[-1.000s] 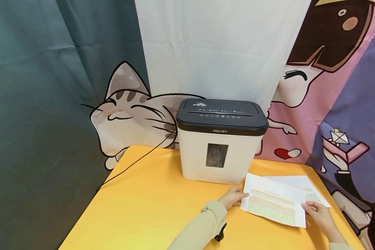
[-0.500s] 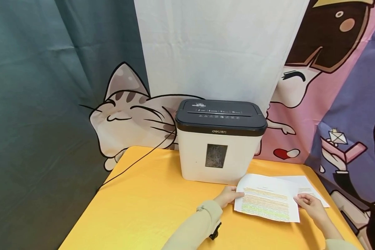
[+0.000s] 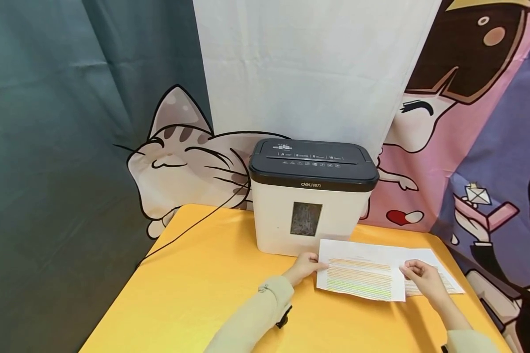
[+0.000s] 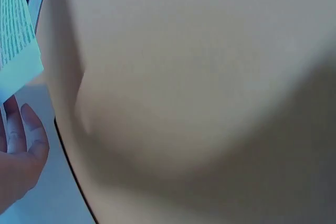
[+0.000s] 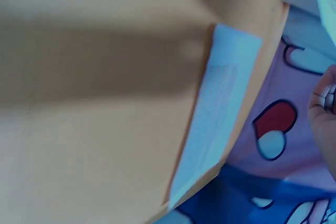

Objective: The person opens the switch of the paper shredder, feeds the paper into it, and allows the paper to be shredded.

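A sheet of paper, printed with lines highlighted in orange and green, is held up between my two hands over the table. My left hand pinches its left edge, thumb in front. On the opposite edge, my right hand pinches the paper with curled fingers. In the left wrist view, the paper shows at the upper left, just above the left hand. Only part of the right hand enters the right wrist view, at its right edge. A second printed paper lies on the table, partly hidden behind the held one.
A white paper shredder with a dark slotted top and a small window stands at the back of the yellow table. Its black cord runs off to the left. Cartoon-printed curtains hang close behind.
Both hands have moved left and slightly up with the highlighted paper, which now overlaps the shredder's lower front. More of the second paper shows.
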`<move>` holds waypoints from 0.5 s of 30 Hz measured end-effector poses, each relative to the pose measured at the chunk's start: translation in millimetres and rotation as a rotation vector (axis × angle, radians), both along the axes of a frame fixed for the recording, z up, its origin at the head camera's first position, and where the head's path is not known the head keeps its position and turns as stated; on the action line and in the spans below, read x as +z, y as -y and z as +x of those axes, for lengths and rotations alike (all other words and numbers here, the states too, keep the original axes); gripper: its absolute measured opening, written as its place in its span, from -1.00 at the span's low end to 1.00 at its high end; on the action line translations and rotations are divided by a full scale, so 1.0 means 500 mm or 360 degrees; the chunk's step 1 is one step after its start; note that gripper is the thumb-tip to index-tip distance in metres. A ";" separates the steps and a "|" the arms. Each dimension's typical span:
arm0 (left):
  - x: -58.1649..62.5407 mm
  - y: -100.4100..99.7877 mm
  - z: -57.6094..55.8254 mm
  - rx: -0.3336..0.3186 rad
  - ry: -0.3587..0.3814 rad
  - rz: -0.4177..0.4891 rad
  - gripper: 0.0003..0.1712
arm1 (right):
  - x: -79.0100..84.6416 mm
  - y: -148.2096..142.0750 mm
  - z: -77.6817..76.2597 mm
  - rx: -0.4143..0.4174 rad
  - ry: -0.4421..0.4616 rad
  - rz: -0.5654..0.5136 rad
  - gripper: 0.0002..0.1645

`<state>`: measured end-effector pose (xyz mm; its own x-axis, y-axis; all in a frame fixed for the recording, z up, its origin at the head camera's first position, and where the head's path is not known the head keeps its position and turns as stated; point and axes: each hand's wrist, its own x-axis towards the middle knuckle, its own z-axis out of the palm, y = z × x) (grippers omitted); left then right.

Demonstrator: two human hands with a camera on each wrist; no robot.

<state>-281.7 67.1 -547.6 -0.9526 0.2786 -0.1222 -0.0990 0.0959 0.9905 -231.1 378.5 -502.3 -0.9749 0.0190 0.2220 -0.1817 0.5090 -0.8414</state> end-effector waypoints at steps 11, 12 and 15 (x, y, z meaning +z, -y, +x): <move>0.021 0.109 -0.015 -0.0047 -0.0027 -0.0088 -0.75 | 0.026 0.090 -0.018 0.0118 -0.0053 -0.0028 -0.86; 0.025 0.117 -0.014 -0.0049 -0.0016 -0.0088 -0.74 | 0.028 0.097 -0.019 0.0128 -0.0058 -0.0033 -0.85; 0.035 0.138 -0.013 -0.0064 0.0010 -0.0076 -0.72 | 0.037 0.114 -0.026 0.0167 -0.0071 -0.0091 -0.84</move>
